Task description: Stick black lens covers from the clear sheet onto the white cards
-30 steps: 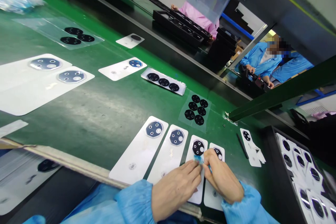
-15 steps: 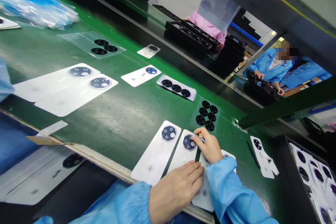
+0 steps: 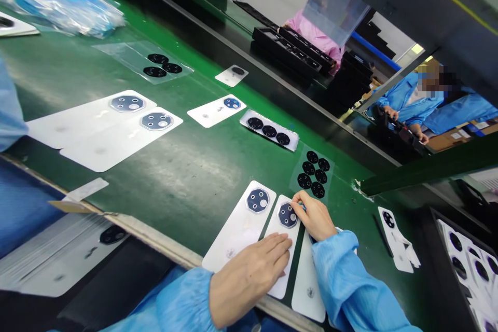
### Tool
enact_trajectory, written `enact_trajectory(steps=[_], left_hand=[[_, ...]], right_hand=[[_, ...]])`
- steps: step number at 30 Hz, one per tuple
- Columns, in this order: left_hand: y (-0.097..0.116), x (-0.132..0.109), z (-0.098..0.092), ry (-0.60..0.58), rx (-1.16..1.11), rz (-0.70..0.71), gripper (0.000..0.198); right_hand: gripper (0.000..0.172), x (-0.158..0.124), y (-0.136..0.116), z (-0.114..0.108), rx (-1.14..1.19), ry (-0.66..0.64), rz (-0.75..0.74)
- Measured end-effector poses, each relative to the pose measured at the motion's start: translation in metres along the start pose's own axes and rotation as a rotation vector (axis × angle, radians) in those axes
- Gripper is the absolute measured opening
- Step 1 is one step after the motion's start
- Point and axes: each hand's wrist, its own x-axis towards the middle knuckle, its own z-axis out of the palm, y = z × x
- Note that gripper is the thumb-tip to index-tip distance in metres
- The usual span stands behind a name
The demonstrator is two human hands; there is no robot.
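My left hand [image 3: 252,275] lies flat on a white phone back panel [image 3: 274,228], fingers stretched out together. At the panel's upper end is a dark blue camera sticker [image 3: 287,215] with several small circles. My right hand [image 3: 316,218] is closed, its thumb and fingertips touching the sticker's right edge; whatever is between them is hidden. Left of this panel lies another white panel [image 3: 237,233] with a similar sticker [image 3: 257,201]. On the right a further white panel [image 3: 309,288] is partly covered by my right hand and sleeve.
A clear sheet of black stickers [image 3: 315,174] and a strip of three [image 3: 269,132] lie beyond my hands. Overlapping white panels [image 3: 93,135] are on the left. A black tray [image 3: 431,249] with panels stands at right. A green post [image 3: 436,166] rises behind. Co-workers sit opposite.
My left hand has shifted slightly left and down across the panel, uncovering more of the panel on the right. The right fingertips stay at the sticker's edge. The whole view has shifted a little.
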Motion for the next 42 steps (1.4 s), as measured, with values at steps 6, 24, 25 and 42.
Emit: enact_trajectory(steps=[6, 24, 25, 42], left_hand=[[-0.003, 0.001, -0.001, -0.013, -0.013, 0.005, 0.028], [-0.002, 0.005, -0.005, -0.029, -0.165, -0.060, 0.013], [-0.002, 0.006, -0.005, -0.020, -0.158, -0.055, 0.014], [-0.024, -0.022, -0.035, 0.093, -0.072, -0.143, 0.020]], right_hand=[[0.010, 0.005, -0.001, -0.001, -0.127, -0.053, -0.067], [0.013, -0.062, -0.023, -0.006, -0.028, -0.062, -0.319], [0.013, -0.065, -0.025, -0.009, 0.085, -0.055, -0.323], [0.010, 0.041, -0.053, 0.013, 0.313, 0.019, -0.078]])
